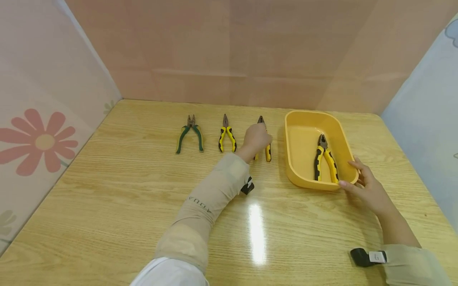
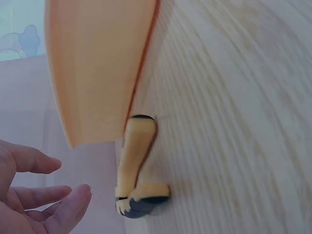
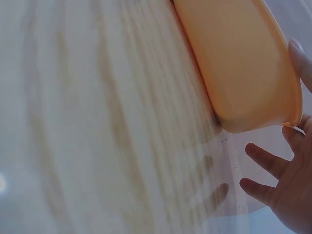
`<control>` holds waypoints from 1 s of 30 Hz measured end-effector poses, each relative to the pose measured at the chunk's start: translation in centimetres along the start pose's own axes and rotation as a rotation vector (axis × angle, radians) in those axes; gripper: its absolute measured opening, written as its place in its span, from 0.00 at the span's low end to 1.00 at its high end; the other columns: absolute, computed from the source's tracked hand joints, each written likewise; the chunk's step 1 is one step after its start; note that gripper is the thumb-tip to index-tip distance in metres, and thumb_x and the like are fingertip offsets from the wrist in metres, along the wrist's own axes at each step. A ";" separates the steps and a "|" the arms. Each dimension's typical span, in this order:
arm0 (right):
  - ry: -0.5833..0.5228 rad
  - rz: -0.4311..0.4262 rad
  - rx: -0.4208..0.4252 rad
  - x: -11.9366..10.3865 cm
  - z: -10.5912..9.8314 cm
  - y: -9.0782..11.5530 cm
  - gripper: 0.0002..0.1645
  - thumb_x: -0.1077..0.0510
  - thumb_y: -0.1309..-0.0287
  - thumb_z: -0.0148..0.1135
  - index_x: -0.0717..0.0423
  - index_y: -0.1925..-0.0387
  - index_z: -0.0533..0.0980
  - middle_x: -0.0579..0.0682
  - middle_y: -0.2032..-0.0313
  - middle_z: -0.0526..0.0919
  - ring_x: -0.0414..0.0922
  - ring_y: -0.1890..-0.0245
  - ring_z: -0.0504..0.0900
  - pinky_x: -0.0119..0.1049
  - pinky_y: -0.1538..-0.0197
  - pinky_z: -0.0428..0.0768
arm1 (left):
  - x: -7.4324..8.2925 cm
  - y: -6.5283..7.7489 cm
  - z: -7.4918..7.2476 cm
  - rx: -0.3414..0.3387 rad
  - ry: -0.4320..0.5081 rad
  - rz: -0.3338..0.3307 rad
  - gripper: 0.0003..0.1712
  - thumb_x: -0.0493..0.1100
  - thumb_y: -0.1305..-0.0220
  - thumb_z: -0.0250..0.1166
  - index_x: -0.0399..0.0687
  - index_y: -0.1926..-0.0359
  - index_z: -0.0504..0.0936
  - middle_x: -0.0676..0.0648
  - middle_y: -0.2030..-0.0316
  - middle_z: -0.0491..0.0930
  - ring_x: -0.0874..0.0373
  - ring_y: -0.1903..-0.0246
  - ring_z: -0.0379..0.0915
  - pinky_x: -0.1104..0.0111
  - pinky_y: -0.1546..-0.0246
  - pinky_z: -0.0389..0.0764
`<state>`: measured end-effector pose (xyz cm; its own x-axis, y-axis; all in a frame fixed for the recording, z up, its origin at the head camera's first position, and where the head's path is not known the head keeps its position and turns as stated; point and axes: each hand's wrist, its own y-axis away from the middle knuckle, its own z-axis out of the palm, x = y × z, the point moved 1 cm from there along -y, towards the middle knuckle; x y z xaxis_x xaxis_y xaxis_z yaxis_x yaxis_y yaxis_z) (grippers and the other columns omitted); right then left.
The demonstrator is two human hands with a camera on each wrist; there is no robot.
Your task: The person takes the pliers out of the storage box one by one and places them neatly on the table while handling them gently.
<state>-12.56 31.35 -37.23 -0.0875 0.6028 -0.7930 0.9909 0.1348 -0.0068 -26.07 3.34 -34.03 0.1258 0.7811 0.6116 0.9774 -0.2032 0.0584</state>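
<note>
Left hand (image 1: 257,139) hovers with fingers loose over the yellow-handled pliers (image 1: 267,151) lying on the counter (image 1: 125,190) just beside the yellow tray (image 1: 304,131). Right hand (image 1: 368,186) rests straight-fingered against that tray's near corner.

Staged recording booth, not a real workshop: wood-grain table (image 1: 125,190) boxed in by plain panels, flower-print sheet (image 1: 39,139) at 9 o'clock, pale blue sheet (image 1: 425,119) at 3 o'clock.

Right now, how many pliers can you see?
4. Green-handled pliers lie leftmost on the table, yellow-and-black pliers beside them, a third pair sits under the left hand, and one pair lies inside the yellow tray.
</note>
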 end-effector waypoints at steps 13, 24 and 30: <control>0.010 0.004 -0.005 0.0 -0.1 0.0 0.40 0.60 0.44 0.53 0.57 0.36 0.43 0.45 0.35 0.31 0.72 0.46 0.47 0.37 0.40 0.51 | 2.4 1.3 -0.4 -0.040 0.099 0.046 0.21 0.39 0.41 0.52 0.42 0.45 0.68 0.49 0.74 0.77 0.63 0.90 0.59 0.77 0.87 0.63; -0.001 0.001 -0.009 -0.1 -0.1 0.0 0.40 0.59 0.43 0.52 0.55 0.35 0.43 0.44 0.35 0.31 0.72 0.45 0.45 0.40 0.40 0.51 | 3.8 2.3 -0.4 -0.079 0.152 0.077 0.23 0.41 0.42 0.54 0.45 0.44 0.68 0.52 0.92 0.63 0.65 0.95 0.48 0.78 0.93 0.55; 0.005 -0.002 -0.005 -0.1 0.0 0.1 0.40 0.58 0.43 0.53 0.55 0.35 0.43 0.42 0.35 0.32 0.71 0.45 0.45 0.23 0.44 0.53 | 4.5 2.8 -0.3 -0.065 0.083 0.106 0.22 0.45 0.42 0.55 0.47 0.45 0.69 0.52 0.78 0.75 0.67 0.88 0.62 0.78 0.87 0.62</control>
<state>-12.46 31.26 -37.14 -0.0903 0.6062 -0.7901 0.9901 0.1405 -0.0054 -22.84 6.08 -30.85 0.2107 0.7020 0.6803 0.9459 -0.3220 0.0393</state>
